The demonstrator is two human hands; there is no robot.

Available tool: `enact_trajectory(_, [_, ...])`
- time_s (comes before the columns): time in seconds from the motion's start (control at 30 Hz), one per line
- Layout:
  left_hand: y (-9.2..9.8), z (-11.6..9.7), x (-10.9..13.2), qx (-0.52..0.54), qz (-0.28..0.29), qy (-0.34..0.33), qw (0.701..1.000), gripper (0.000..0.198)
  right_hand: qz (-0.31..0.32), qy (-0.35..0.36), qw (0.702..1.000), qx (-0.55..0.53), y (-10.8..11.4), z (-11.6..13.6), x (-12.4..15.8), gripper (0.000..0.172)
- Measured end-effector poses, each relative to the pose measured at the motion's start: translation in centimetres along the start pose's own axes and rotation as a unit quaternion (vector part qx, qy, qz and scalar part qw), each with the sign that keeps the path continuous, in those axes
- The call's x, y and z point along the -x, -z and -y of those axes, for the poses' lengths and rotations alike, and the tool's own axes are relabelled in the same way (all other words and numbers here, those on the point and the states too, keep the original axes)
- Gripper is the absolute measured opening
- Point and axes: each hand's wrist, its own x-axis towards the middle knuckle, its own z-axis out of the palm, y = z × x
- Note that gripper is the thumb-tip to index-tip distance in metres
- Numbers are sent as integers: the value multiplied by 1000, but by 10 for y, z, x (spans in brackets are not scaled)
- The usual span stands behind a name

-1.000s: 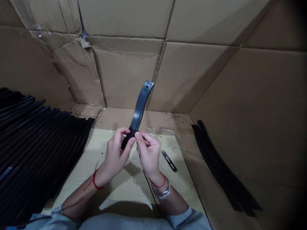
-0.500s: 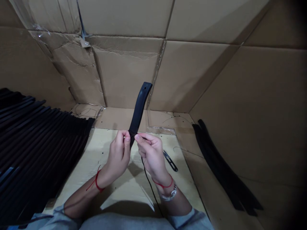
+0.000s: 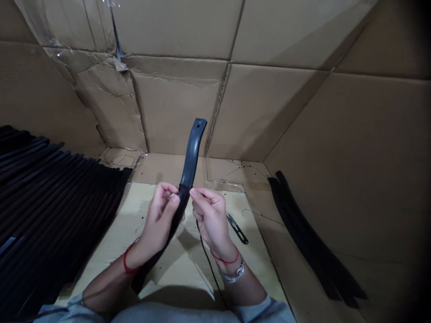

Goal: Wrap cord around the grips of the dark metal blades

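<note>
A curved black strip [image 3: 192,157] stands tilted upward in front of me, with a small hole near its squared top end. Below its glossy upper part, a duller black covering [image 3: 182,204] begins at a thicker edge. My left hand [image 3: 158,220] is closed around the covered part, thumb on the front face. On the other side of that edge, my right hand [image 3: 212,215] pinches with thumb and forefinger. A thin black cord [image 3: 208,255] hangs from beneath the right hand towards my lap. The strip's lower length passes behind my left wrist.
Many black strips [image 3: 67,202] lie in a row at the left. A pair of small black thread snips [image 3: 237,229] rests on the pale board [image 3: 251,251]. More black strips [image 3: 306,237] lie at the right, against cardboard walls [image 3: 283,107]. Loose threads are scattered around.
My left thumb and fingers have moved apart and down along the strip. The strip's top has shifted slightly left, and its lower length now shows beside my left forearm. The right hand keeps its pinch.
</note>
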Motion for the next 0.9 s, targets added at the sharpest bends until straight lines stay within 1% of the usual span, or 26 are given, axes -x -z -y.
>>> enact_trajectory(0.07, [2, 0, -6, 44, 17, 43, 998, 24, 4, 10, 1000, 10, -1, -2, 1, 18])
enact_trajectory(0.17, [4, 3, -16, 33, 102, 81, 991, 33, 5, 35, 999, 20, -2, -4, 1, 18])
enact_trajectory(0.2, [4, 4, -18, 32, 120, 87, 988, 37, 1, 39, 999, 20, -2, -4, 1, 18])
enact_trajectory(0.23, [4, 4, -19, 39, 126, 92, 987, 39, -4, 39, 999, 18, -1, -4, 0, 17])
enact_trajectory(0.3, [2, 4, -19, 76, 119, 101, 985, 38, -6, 26, 1000, 7, 0, -2, 0, 17])
enact_trajectory(0.4, [2, 1, -14, 152, 122, 122, 973, 36, 22, -13, 1000, -17, 2, 1, -1, 15])
enact_trajectory(0.47, [4, -1, -13, 191, 143, 137, 961, 36, 39, -33, 998, -30, 3, 3, -1, 14])
enact_trajectory(0.53, [7, 0, -12, 228, 165, 150, 948, 37, 38, -41, 998, -39, 4, 3, -2, 14])
enact_trajectory(0.6, [9, 2, -13, 265, 190, 156, 932, 38, 37, -48, 997, -43, 4, 3, -4, 17])
enact_trajectory(0.7, [9, 4, -14, 323, 235, 156, 903, 39, 68, -76, 994, -34, 5, 1, -6, 23])
enact_trajectory(0.73, [8, 5, -15, 341, 251, 161, 891, 39, 71, -75, 994, -23, 5, 1, -6, 25])
enact_trajectory(0.83, [6, 5, -15, 389, 272, 187, 860, 40, 29, -18, 999, 18, 4, 1, -7, 27])
enact_trajectory(0.9, [5, 5, -15, 402, 268, 191, 854, 40, 19, 6, 999, 34, 3, 2, -6, 30])
